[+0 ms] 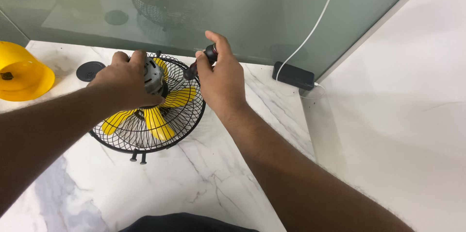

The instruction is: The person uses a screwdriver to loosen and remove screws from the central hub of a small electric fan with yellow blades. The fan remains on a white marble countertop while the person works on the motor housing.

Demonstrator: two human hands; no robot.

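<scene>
Left hand (127, 80) clamps the grey motor (153, 77) atop the fan grille (150, 110) lying flat on the counter (204, 173); right hand (221, 79) grips a screwdriver (206, 57), its axis angled down-left toward the motor.

Left hand (127, 82) clamps the grey motor (153, 79) over the yellow-bladed fan cage (150, 115); right hand (222, 79) grips what looks like a screwdriver (203, 61).
</scene>
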